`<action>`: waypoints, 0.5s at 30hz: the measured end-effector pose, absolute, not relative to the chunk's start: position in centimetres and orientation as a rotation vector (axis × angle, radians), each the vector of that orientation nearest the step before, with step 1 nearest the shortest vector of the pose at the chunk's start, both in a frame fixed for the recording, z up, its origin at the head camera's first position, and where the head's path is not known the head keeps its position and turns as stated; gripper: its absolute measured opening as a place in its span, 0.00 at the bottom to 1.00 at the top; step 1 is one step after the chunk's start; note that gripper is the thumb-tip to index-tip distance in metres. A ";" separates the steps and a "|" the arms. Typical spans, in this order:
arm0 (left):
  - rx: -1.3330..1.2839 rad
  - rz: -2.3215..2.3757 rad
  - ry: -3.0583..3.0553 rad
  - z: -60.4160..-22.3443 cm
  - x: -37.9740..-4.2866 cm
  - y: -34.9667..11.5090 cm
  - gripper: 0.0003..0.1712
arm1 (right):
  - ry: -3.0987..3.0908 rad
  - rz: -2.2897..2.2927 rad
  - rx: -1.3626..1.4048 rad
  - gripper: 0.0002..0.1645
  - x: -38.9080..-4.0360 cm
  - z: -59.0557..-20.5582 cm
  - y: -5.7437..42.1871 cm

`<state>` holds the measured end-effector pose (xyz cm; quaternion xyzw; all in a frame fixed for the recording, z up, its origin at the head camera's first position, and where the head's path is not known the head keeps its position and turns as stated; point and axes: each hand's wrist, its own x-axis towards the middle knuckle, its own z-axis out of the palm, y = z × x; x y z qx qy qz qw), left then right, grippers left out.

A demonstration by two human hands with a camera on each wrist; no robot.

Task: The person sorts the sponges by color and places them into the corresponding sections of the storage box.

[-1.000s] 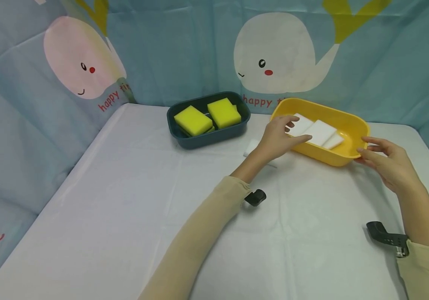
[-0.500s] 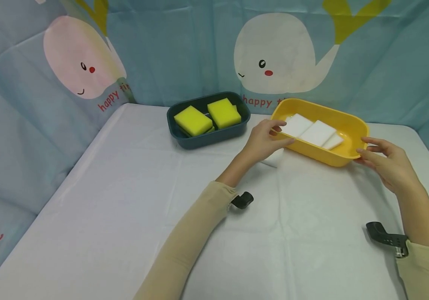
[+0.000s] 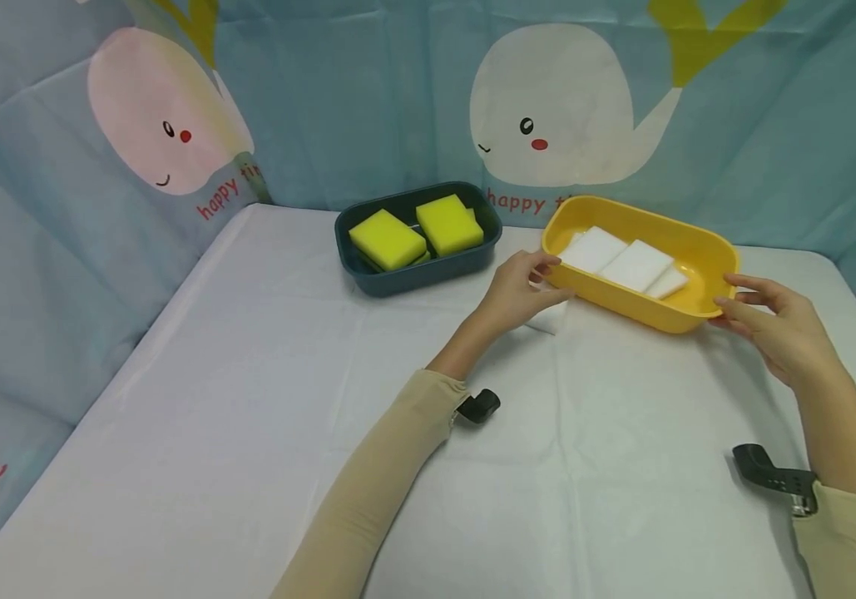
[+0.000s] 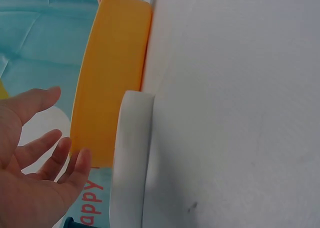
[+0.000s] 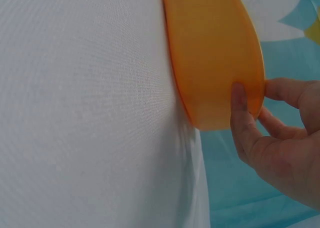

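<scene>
My right hand (image 3: 783, 329) holds the right end of a yellow plastic bin (image 3: 640, 309), its thumb and fingers at the rim and end wall. Several white sponges (image 3: 633, 264) lie flat and overlapping inside the bin. My left hand (image 3: 521, 291) is at the bin's front left corner, fingers spread apart and nothing between them. Below that hand, another white sponge (image 4: 131, 158) lies on the table in front of the bin, partly hidden by the hand in the head view. The left wrist view shows fingertips right by the bin's left end.
A dark green bin (image 3: 420, 273) with several yellow sponges (image 3: 386, 240) stands left of the yellow one. Both stand at the back of the white-covered table (image 3: 248, 416), near a blue whale-print curtain (image 3: 368, 100). Black wrist cameras (image 3: 480, 406) stick out from both sleeves.
My left hand has drawn back from over the yellow bin, moving left and toward me to the white sponge on the table. The right hand has stayed on the bin.
</scene>
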<state>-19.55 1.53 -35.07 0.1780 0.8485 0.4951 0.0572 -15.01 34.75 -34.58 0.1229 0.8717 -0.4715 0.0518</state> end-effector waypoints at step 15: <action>0.523 1.177 2.621 -35.4 -20.7 -1.1 0.39 | 2.657 -1.433 0.376 0.44 -15.1 -34.6 34.8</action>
